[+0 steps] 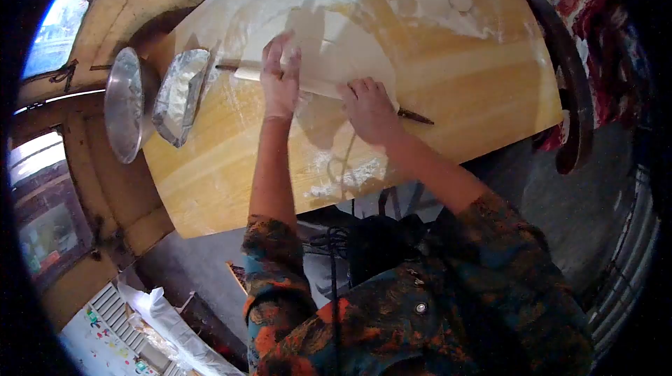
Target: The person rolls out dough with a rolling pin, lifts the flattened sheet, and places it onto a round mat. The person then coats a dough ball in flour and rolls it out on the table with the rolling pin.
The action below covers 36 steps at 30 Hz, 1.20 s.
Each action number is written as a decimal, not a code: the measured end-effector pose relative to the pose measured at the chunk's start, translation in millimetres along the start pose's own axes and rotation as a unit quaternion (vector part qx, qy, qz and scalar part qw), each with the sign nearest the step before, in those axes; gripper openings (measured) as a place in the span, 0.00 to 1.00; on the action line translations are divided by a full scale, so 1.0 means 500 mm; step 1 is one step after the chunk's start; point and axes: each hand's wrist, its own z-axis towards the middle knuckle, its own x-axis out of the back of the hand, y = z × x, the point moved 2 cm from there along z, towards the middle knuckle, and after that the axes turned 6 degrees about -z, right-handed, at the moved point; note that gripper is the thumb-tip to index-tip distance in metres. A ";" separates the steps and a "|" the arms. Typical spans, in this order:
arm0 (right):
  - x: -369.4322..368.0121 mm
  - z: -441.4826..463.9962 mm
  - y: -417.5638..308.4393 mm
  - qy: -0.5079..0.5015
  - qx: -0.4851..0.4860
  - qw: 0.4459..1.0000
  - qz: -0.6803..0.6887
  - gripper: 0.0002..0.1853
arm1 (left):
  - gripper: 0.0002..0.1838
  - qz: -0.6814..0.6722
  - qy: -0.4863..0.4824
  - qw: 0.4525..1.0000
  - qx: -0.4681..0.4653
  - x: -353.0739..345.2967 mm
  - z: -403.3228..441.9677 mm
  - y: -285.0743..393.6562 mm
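Observation:
A wide, thin round of dough (357, 54) lies on the floured wooden board. Across its near part runs a rolling pin (318, 86), pale in the body with dark, narrow ends. My left hand (281, 78) is on the pin toward its left end, its fingers bent and reaching past it. Nearer the right end, my right hand (369, 110) curls its fingers over the pin. Both palms are hidden from view. Loose flour (350, 176) is scattered on the board between my forearms.
Several pale dough balls (430, 1) sit at the far side of the wooden board (476, 89). On the left are an opened bag of flour (180, 99) and a metal bowl (124, 106) tilted on its side. Red patterned cloth (595, 33) hangs at the right.

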 end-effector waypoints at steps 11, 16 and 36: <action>0.052 -0.223 0.080 -0.035 0.191 0.981 -0.027 0.22 | 0.18 0.283 -0.236 0.929 -0.029 0.044 -0.373 0.046; 0.079 -0.255 0.015 -0.041 0.105 0.988 -0.104 0.31 | 0.26 0.361 -0.113 0.923 -0.066 0.022 -0.422 0.066; 0.015 -0.067 0.073 -0.025 0.172 0.969 -0.174 0.35 | 0.36 0.479 -0.173 0.859 -0.049 0.105 -0.298 -0.075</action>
